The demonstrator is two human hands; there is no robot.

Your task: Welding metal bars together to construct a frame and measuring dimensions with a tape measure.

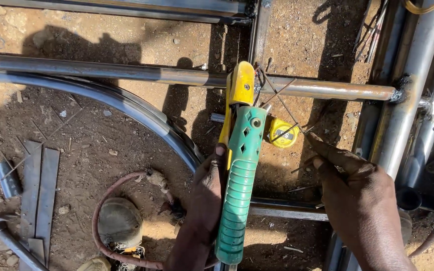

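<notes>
A steel frame of tubes point(187, 76) lies on bare brown dirt, seen from above in hard sunlight; one long horizontal tube crosses the middle and meets upright tubes point(403, 115) at the right, where a dark, rough weld joint point(397, 94) already shows. A curved steel strip point(126, 108) sweeps from the left edge down toward the centre. Flat metal offcuts point(38, 190) lie at lower left, near a reddish cable point(107, 200) that loops across the ground. The left hand point(204, 206) is wrapped around the green ribbed handle of a welding electrode holder point(239, 170), whose yellow clamp head sits against the horizontal tube. The right hand point(357, 195) pinches a thin welding rod point(282, 108) between fingertips, its far end up at the clamp head, apparently being fitted into it. A small yellow tape measure point(283, 133) lies on the dirt just behind the holder. Judging by this, some frame joints are welded, the rod looks not yet seated, and no arc is burning, so further welding appears to remain.
</notes>
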